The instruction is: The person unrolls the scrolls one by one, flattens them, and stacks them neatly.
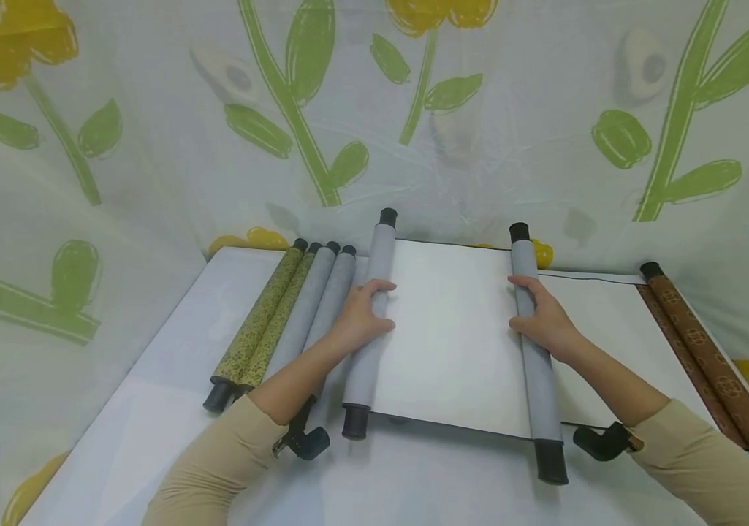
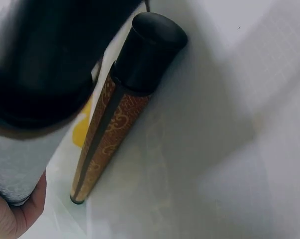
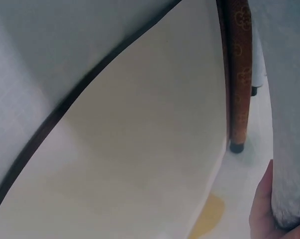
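**Grey scroll held spread open by its two rollers**

The thumb and forefinger of the left hand (image 1: pixel 362 314) are spread along the left roller (image 1: pixel 364 372), which is gripped near its middle; the remaining fingers are mostly hidden behind it. The right roller (image 1: pixel 540 387) is gripped in the same way by the right hand (image 1: pixel 548 321), so neither hand is idle. The scroll is placed at the centre, in front of the body. By being held from both sides, the blank sheet (image 1: pixel 453 336) between the rollers is presumably kept taut and stopped from curling back. The middle grip probably lets each roller be balanced along its length.

The rollers are straight cylinders covered in pale grey, finished with smooth black caps (image 1: pixel 551 462); the sheet is white, matte and thinly edged in dark.

Just beyond the right roller, a second sheet (image 1: pixel 611 314) is partly covered by the held scroll. It is bordered at the far right by a brown roller (image 1: pixel 705 351) printed with gold flowers.

To the left, two rolls speckled green and gold (image 1: pixel 259 314) are laid beside grey rolls (image 1: pixel 304 307), close together and nearly parallel, likely to save room. All are set on a white table (image 1: pixel 150 409), backed by a softly creased cloth (image 1: pixel 512 168) printed with plants.
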### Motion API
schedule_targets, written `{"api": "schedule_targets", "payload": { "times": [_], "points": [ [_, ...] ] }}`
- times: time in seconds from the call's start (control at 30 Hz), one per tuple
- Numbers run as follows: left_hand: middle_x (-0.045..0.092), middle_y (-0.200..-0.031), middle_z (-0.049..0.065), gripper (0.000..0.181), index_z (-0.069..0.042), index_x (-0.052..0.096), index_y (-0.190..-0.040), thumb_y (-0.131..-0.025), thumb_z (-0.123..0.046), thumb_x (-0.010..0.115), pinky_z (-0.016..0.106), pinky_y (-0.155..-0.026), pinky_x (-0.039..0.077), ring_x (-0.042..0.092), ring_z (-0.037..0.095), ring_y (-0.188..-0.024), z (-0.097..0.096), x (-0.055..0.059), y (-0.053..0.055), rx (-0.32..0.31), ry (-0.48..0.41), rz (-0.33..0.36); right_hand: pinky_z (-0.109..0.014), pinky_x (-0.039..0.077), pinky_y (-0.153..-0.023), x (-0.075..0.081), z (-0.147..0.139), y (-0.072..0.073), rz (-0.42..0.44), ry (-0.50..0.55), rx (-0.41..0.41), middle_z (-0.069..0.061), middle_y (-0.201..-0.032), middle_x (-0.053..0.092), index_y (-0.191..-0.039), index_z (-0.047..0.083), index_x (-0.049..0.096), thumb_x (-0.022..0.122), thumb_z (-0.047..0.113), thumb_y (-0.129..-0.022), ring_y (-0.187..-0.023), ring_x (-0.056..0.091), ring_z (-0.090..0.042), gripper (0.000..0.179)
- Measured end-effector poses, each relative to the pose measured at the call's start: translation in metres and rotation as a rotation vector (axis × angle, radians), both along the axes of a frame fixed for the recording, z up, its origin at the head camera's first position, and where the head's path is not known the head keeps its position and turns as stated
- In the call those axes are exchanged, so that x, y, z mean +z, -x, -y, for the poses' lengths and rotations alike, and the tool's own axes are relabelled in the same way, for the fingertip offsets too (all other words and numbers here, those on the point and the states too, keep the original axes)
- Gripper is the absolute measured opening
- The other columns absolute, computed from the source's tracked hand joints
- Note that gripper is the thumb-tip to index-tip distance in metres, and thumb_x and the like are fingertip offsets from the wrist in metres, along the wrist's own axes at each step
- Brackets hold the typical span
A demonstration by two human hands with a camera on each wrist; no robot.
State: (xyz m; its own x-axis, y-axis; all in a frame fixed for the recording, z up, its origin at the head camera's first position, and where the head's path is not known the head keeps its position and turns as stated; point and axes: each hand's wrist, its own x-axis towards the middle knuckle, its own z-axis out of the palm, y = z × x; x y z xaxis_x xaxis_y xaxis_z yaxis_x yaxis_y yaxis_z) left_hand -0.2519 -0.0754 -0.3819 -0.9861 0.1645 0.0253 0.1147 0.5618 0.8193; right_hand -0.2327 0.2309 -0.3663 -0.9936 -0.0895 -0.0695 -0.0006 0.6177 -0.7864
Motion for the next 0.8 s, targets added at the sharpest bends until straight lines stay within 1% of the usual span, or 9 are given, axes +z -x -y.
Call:
{"api": "schedule_targets", "payload": {
  "times": [0.13,0.2,0.27,0.4,0.5,0.57,0.63,0.73,0.8],
  "points": [
    [0.044,-0.129,0.024,0.06,-0.015,0.053,-0.13,-0.073,0.002,0.064,0.049,-0.088,0.045,0.048,0.036,-0.109,0.001,-0.002,0.002,0.007,0.022,-0.013,-0.068,0.032,-0.095,-0.001,-0.004,-0.001,0.007,-0.023,0.014,-0.029,-0.152,0.014,-0.149,0.01,0.021,0.063,0.004,-0.082,-0.13,0.024,-0.05,0.079],
    [0.044,-0.129,0.024,0.06,-0.014,0.052,-0.132,-0.075,0.003,0.06,0.049,-0.088,0.044,0.048,0.036,-0.11,0.001,-0.002,0.003,0.005,0.025,-0.024,-0.068,0.032,-0.094,-0.001,-0.006,-0.002,0.007,-0.027,0.022,-0.029,-0.152,0.013,-0.15,0.01,0.02,0.067,0.007,-0.082,-0.13,0.023,-0.051,0.082],
    [0.044,-0.131,0.024,0.058,-0.013,0.051,-0.133,-0.077,0.002,0.057,0.049,-0.089,0.043,0.047,0.035,-0.112,0.002,-0.003,0.003,-0.002,0.024,-0.03,-0.068,0.033,-0.093,-0.002,-0.009,-0.003,0.009,-0.023,0.026,-0.03,-0.152,0.013,-0.15,0.009,0.019,0.068,0.007,-0.081,-0.13,0.023,-0.051,0.084],
    [0.04,-0.134,0.026,0.051,-0.011,0.049,-0.134,-0.084,-0.001,0.053,0.05,-0.093,0.041,0.042,0.037,-0.119,0.005,-0.003,0.002,-0.019,0.029,-0.034,-0.069,0.031,-0.094,-0.002,-0.015,-0.003,0.013,-0.031,0.023,-0.031,-0.152,0.008,-0.15,0.008,0.018,0.06,0.002,-0.081,-0.131,0.021,-0.052,0.081],
    [0.036,-0.134,0.028,0.049,-0.01,0.047,-0.135,-0.086,-0.004,0.051,0.051,-0.093,0.041,0.041,0.039,-0.119,0.007,-0.004,0.0,-0.024,0.034,-0.02,-0.07,0.027,-0.097,-0.002,-0.018,-0.003,0.01,-0.04,0.029,-0.03,-0.153,0.004,-0.15,0.007,0.018,0.053,-0.001,-0.08,-0.134,0.016,-0.052,0.078],
    [0.035,-0.134,0.029,0.05,-0.012,0.045,-0.135,-0.087,-0.006,0.055,0.051,-0.092,0.041,0.043,0.039,-0.118,0.008,-0.005,-0.001,-0.021,0.029,-0.004,-0.069,0.025,-0.097,-0.003,-0.021,-0.003,0.01,-0.034,0.038,-0.03,-0.153,0.003,-0.149,0.007,0.018,0.051,-0.002,-0.08,-0.135,0.013,-0.051,0.077],
    [0.036,-0.132,0.028,0.053,-0.013,0.045,-0.134,-0.085,-0.008,0.062,0.052,-0.09,0.042,0.045,0.039,-0.114,0.009,-0.005,-0.001,-0.016,0.02,0.003,-0.069,0.026,-0.097,-0.005,-0.023,-0.002,0.014,-0.034,0.043,-0.03,-0.153,0.004,-0.15,0.007,0.018,0.053,-0.001,-0.082,-0.135,0.013,-0.052,0.076],
    [0.039,-0.13,0.026,0.06,-0.015,0.047,-0.133,-0.079,-0.009,0.072,0.052,-0.09,0.042,0.046,0.038,-0.111,0.011,-0.005,0.001,-0.006,0.014,-0.003,-0.068,0.029,-0.095,-0.006,-0.026,-0.002,0.017,-0.028,0.049,-0.031,-0.152,0.006,-0.15,0.008,0.019,0.061,0.003,-0.083,-0.134,0.017,-0.052,0.079],
    [0.041,-0.129,0.026,0.062,-0.015,0.048,-0.133,-0.077,-0.006,0.072,0.052,-0.09,0.042,0.047,0.037,-0.109,0.012,-0.005,0.002,0.0,0.014,-0.013,-0.067,0.031,-0.094,-0.006,-0.027,-0.002,0.018,-0.021,0.058,-0.031,-0.152,0.008,-0.15,0.009,0.019,0.068,0.007,-0.081,-0.132,0.019,-0.051,0.085]
  ]
}}
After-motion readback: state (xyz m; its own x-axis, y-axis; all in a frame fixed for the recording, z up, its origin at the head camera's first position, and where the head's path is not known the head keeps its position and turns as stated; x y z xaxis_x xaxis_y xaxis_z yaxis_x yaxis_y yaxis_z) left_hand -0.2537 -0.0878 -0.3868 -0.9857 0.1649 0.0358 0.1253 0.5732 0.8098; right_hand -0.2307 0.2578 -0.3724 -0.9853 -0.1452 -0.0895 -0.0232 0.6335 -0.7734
